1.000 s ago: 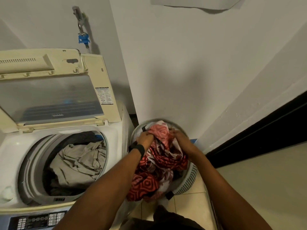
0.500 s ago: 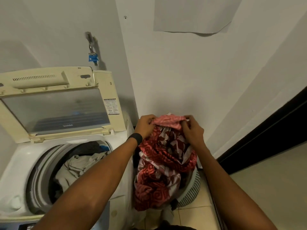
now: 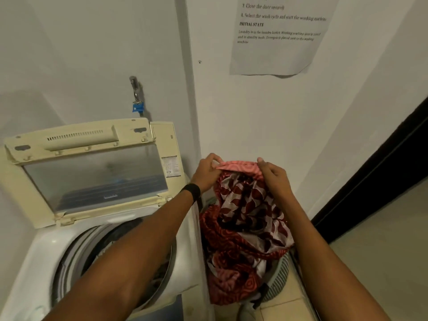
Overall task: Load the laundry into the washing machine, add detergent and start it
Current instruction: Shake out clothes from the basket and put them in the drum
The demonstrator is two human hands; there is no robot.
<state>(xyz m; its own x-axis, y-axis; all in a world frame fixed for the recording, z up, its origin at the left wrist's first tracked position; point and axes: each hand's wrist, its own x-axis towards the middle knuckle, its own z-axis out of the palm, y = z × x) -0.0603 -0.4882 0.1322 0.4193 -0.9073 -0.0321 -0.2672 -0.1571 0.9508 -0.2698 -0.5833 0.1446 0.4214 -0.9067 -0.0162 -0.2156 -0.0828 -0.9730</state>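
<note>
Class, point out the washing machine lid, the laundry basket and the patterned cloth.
washing machine lid (image 3: 92, 177), head view, clear window.
laundry basket (image 3: 279, 280), head view, slatted side wall.
patterned cloth (image 3: 245, 218), head view, hanging middle.

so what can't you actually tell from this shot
Head view only.
Inside the drum: mostly hidden behind the left forearm.
Inside the basket: largely covered by the red patterned cloth that the left hand and right hand pinch, so what remains is unclear.
On the wall notice: top lines cut off by the upper edge.
On the lid sticker: print too small to read.
Not in view at all: control panel, detergent.
</note>
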